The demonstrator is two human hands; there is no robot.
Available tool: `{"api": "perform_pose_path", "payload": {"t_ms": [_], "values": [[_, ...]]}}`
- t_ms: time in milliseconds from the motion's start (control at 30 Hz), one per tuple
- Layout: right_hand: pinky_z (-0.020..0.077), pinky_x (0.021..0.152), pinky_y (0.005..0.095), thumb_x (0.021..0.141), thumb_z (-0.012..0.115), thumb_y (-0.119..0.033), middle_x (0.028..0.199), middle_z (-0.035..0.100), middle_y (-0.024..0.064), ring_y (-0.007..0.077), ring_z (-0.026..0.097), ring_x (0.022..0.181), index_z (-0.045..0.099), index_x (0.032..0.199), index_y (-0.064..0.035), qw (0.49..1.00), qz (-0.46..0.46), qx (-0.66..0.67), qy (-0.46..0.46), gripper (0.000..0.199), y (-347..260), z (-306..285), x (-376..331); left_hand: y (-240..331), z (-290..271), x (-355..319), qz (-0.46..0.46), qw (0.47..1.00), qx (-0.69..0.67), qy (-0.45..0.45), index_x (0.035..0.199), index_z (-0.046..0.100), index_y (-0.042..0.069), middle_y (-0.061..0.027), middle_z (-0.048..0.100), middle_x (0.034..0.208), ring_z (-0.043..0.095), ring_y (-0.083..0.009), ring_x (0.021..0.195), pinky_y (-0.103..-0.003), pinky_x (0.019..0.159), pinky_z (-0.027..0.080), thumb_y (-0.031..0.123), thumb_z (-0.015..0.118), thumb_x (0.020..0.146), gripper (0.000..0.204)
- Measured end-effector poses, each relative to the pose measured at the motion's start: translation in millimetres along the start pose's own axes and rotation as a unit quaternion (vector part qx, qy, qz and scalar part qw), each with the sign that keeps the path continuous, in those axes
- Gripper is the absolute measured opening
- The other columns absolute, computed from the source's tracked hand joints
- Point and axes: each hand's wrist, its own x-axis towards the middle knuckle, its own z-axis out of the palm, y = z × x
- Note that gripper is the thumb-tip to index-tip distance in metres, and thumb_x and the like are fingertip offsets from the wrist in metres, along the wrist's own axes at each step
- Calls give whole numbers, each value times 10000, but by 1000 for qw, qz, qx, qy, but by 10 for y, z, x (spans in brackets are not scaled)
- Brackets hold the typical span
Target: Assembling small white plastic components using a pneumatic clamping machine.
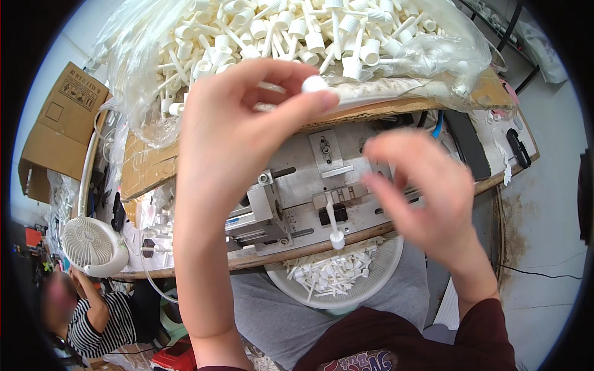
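Observation:
At the edge of the heap, my left hand (pixel 244 117) pinches a white plastic cap (pixel 314 84) between thumb and fingertips. My right hand (pixel 427 191) is blurred by motion above the right side of a metal jig (pixel 303 198); its thumb and forefinger are apart, with nothing seen between them. A white cap with a long stem (pixel 335 231) sits at the jig's front, stem toward the metal block and round end over the bench edge. A large pile of similar white stemmed caps (pixel 297 34) lies in clear plastic behind my hands.
Below the bench edge, a round white basket (pixel 395 263) on my lap holds many small white pieces. Cardboard (pixel 151 164) lies under the pile. A white fan (pixel 93 246) stands at left, near a person in a striped top (pixel 114 318). A black tool (pixel 518 148) lies at right.

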Motion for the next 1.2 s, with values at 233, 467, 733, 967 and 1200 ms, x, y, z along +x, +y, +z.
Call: {"api": "perform_pose_path", "payload": {"t_ms": [233, 467, 733, 967, 1200], "values": [[489, 652, 363, 853, 732, -185, 840, 621, 76, 251, 631, 714, 690, 986, -60, 978, -60, -193, 47, 188, 432, 52, 701, -35, 205, -1117, 142, 969, 198, -30, 1056, 751, 44, -136, 675, 1172, 706, -191, 875, -296, 735, 598, -6, 840, 689, 381], [503, 688, 404, 870, 711, -280, 836, 617, 101, 309, 638, 744, 654, 916, -33, 975, -37, -215, -38, 258, 579, 142, 863, -358, 515, -1499, 138, 936, 322, -44, 1050, 741, 18, -105, 720, 1172, 685, -170, 709, -264, 592, 491, 60, 810, 733, 327], [467, 594, 362, 820, 755, -266, 652, 600, 100, 243, 610, 606, 640, 855, -10, 976, 15, -205, -71, 283, 582, 60, 921, -369, 529, -1389, 142, 930, 338, -35, 1033, 743, 23, -92, 727, 1151, 676, -153, 685, -262, 583, 483, 70, 809, 735, 309], [428, 525, 298, 774, 756, -219, 583, 552, 45, 154, 536, 514, 642, 827, -8, 995, -40, -88, 15, 245, 465, 25, 838, -354, 522, -1389, 141, 928, 343, -37, 1035, 742, 34, -91, 731, 1134, 672, -164, 673, -261, 575, 480, 86, 820, 718, 330], [496, 623, 286, 802, 762, -64, 956, 599, 83, 163, 609, 725, 684, 1050, -20, 998, -16, 1, -65, 263, 161, -26, 291, -108, 171, -1079, 116, 967, 226, -24, 990, 716, 33, -106, 729, 976, 660, -196, 653, -289, 563, 507, 141, 816, 792, 246]]}}
